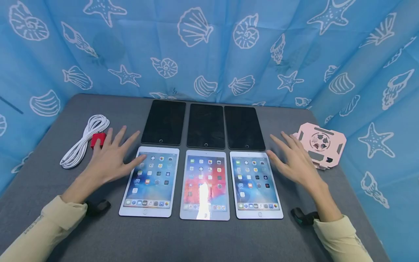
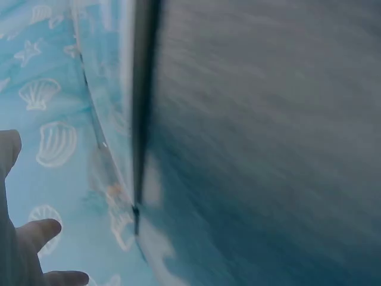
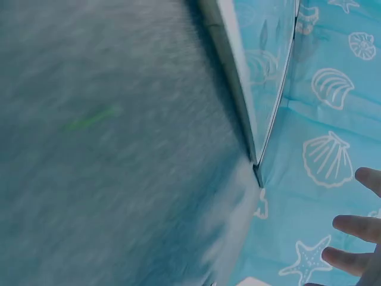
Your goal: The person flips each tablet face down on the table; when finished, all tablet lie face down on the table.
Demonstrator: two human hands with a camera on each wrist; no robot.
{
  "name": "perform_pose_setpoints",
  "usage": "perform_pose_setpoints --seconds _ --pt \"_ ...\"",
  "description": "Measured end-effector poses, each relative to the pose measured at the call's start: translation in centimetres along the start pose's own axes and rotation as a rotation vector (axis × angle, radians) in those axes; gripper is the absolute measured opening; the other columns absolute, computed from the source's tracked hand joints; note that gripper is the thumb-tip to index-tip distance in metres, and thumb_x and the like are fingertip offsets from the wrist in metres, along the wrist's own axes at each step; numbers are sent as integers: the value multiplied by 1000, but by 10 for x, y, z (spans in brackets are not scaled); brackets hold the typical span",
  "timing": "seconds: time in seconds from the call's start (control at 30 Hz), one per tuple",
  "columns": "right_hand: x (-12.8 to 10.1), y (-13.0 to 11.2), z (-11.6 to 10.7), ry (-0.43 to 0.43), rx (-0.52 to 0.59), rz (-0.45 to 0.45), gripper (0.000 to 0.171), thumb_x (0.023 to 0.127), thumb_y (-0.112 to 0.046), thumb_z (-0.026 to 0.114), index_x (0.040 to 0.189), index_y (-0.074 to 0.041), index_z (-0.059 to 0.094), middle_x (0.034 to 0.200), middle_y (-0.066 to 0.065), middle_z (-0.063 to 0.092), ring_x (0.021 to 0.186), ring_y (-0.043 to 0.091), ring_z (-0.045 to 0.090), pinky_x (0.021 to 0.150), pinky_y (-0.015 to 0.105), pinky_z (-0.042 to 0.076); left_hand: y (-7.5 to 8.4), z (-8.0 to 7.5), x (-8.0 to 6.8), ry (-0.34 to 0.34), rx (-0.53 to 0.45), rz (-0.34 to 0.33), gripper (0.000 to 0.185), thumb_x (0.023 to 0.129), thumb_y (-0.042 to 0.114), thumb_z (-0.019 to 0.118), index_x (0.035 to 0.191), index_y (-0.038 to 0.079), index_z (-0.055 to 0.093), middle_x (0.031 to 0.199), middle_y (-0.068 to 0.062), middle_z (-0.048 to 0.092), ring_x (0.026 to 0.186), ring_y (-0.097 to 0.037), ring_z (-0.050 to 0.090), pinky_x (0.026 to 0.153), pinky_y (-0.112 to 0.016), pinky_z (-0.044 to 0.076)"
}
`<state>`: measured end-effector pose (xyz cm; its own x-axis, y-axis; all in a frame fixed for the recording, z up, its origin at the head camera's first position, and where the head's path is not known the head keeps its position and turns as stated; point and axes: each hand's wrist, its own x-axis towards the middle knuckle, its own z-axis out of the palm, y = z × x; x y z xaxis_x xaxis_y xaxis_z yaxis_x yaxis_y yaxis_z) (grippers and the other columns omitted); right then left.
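Left hand (image 1: 108, 162) and right hand (image 1: 294, 163) hover with fingers spread beside lit tablets (image 1: 204, 183); likely thin, rigid, slippery, fragile, best gripped by edges.

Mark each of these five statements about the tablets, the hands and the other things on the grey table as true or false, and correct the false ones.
1. Six tablets lie in two rows of three. True.
2. The back row's screens are lit. False: the back-row tablets are dark; the front-row tablets show home screens.
3. The left hand grips the white cable. False: it is open with fingers spread, beside the white cable.
4. The right hand is open, fingers spread. True.
5. The pink stand sits at the table's left edge. False: it is at the right, near the right hand.
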<state>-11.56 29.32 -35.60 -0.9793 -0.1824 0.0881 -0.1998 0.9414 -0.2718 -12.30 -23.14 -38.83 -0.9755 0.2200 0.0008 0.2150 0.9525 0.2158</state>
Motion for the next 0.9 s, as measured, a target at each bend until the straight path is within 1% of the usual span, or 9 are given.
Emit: perform_pose_setpoints --seconds 0.13,0.23,0.4,0.5,0.73,0.9 --pt "10 -4 1 -7 18 0 68 101 -50 57 157 -14 42 163 29 30 149 58 23 113 80 17 17 -2 15 -6 -9 40 90 92 69 56 164 25 24 169 -26 17 151 -63 11 109 -86 13" --pt "20 -5 3 -7 37 -10 69 99 -46 61 157 -13 42 162 29 32 148 57 27 114 79 16 32 -1 28 18 -14 75 89 92 67 57 164 24 25 169 -24 19 151 -60 16 111 -84 17" --pt "36 -7 8 -57 84 -2 75 98 -44 65 159 -12 37 162 31 31 146 59 29 110 80 25 60 9 48 78 -60 101 88 92 65 60 163 23 29 168 -21 25 150 -53 28 110 -79 27" --pt "45 -6 12 -100 106 17 79 97 -42 68 161 -12 32 162 32 28 145 61 29 108 79 29 78 14 59 89 -95 114 90 91 67 59 163 24 28 166 -20 29 148 -49 33 108 -77 32" --pt "61 -3 18 -173 165 33 91 92 -41 75 163 -11 25 162 34 25 146 57 30 110 75 32 118 21 89 63 -142 159 95 90 74 55 165 26 22 162 -17 36 141 -40 41 100 -63 40" --pt "69 -5 20 -215 175 56 98 89 -43 78 163 -11 23 162 34 24 145 56 32 110 74 34 141 29 107 31 -148 179 98 88 77 55 165 25 22 158 -16 41 138 -38 45 101 -61 43"
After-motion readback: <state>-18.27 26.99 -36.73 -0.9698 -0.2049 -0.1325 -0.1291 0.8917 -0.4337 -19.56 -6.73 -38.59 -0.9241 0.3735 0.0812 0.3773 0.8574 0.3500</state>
